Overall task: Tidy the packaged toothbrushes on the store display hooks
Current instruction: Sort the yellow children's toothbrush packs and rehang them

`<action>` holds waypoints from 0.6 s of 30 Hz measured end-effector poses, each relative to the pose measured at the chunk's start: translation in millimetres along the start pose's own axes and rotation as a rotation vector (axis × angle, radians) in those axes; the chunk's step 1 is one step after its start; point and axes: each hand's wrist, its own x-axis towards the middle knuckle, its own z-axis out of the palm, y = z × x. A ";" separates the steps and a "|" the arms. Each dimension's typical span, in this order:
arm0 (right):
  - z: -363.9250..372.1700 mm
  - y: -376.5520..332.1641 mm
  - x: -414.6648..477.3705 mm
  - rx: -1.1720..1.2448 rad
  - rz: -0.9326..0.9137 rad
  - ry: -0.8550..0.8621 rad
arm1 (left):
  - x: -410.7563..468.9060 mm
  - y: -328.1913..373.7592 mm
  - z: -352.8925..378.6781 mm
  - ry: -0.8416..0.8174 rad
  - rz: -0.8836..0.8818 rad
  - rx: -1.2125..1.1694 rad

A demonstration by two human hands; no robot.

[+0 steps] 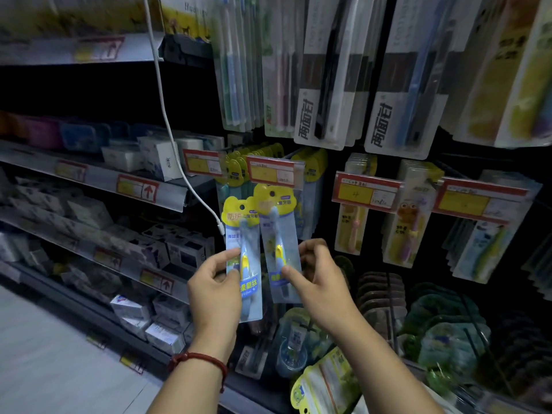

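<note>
In the middle of the frame, the person holds up two blister packs side by side, each a clear plastic shell on a blue card with a yellow header, holding a small blue-and-yellow child's toothbrush. The left hand [213,285] pinches the left pack [251,294] at its left edge, thumb on the front and fingers curled behind. The right hand [319,282] grips the right pack [279,231] low down, thumb on its face and fingers round the right edge. The right pack's header sits just under a red-and-yellow price tag [274,171]; whether its hole is on the hook cannot be told.

These packs look light and fairly stiff, though the thin card would bend and the glossy shell may slip. A hold at the side edges, leaving the punched header hole free, seems best for threading.

Behind them, a row of like yellow-headed packs [239,167] hangs on a dark panel. Longer adult toothbrush packs [325,85] hang across the upper right. A white cable [167,121] dangles at centre left. Grey shelves [95,177] of small white boxes fill the left, and the aisle is dim
</note>
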 end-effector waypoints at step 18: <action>1.6 3.6 39.2 0.022 0.027 0.332 | -5.2 1.3 0.1 -0.044 -0.057 -0.006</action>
